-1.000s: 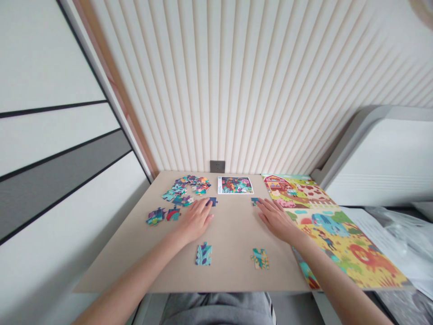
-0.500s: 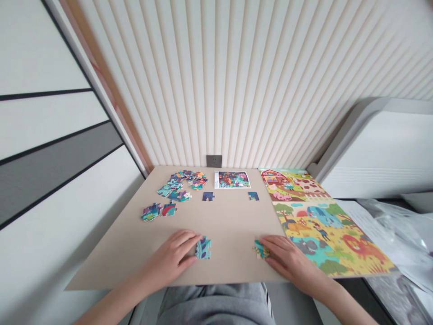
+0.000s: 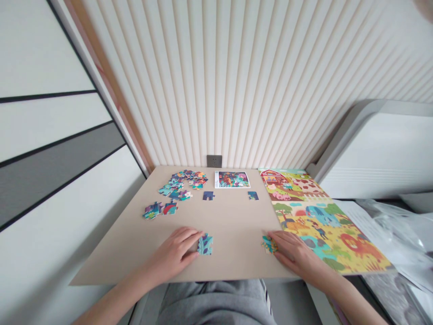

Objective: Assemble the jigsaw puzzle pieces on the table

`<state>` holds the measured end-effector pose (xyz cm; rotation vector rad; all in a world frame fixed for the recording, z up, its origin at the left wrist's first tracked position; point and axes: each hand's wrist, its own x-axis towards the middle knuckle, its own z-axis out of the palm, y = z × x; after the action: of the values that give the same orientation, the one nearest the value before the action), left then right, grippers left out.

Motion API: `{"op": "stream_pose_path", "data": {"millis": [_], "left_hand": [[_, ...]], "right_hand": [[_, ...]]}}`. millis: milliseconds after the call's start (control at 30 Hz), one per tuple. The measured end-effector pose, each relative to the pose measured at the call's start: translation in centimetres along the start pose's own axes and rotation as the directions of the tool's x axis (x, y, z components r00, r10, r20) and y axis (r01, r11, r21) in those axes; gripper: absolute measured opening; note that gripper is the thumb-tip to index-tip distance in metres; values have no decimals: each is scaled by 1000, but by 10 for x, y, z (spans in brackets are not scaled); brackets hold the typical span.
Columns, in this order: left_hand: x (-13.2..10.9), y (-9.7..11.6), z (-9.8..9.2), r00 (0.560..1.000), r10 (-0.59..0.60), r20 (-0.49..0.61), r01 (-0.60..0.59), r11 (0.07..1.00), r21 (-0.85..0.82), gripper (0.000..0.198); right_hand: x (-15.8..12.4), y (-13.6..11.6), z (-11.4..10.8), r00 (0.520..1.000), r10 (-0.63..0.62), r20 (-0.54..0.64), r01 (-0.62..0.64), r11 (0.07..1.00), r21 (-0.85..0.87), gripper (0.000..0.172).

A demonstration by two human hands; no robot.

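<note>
My left hand (image 3: 180,249) rests on the table, thumb and fingers closed on the left edge of a teal jigsaw piece (image 3: 205,244) with dark leaf shapes. To the right, my right hand (image 3: 293,251) grips a teal and yellow jigsaw piece (image 3: 269,244) by its right side. That piece sits slightly turned, and the fingers cover part of it. Farther back lie two dark blue jigsaw pieces, a left one (image 3: 208,196) and a right one (image 3: 253,195), apart from each other. Behind them is a small reference picture card (image 3: 233,179) in a white border.
A heap of mixed jigsaw pieces (image 3: 182,183) lies at the back left, with a smaller group (image 3: 158,210) nearer. Two assembled puzzles, a farm scene (image 3: 291,185) and a savanna scene (image 3: 324,239), cover the table's right side. A ribbed wall (image 3: 189,90) stands behind.
My right hand has slid to the right with its piece, which has turned a little. My left hand holds its piece in nearly the same spot.
</note>
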<state>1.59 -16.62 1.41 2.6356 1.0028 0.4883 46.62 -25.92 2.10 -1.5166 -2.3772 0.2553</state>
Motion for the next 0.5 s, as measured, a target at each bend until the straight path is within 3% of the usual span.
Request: {"op": "stream_pose_path", "data": {"millis": [367, 500], "left_hand": [[1, 3, -1, 999, 26, -20, -26, 1000, -2, 55], [-3, 2, -2, 999, 42, -27, -41, 998, 45, 55]], "right_hand": [[-1, 0, -3, 998, 35, 49, -34, 999, -19, 56], [0, 16, -15, 997, 74, -33, -77, 995, -69, 56]]}}
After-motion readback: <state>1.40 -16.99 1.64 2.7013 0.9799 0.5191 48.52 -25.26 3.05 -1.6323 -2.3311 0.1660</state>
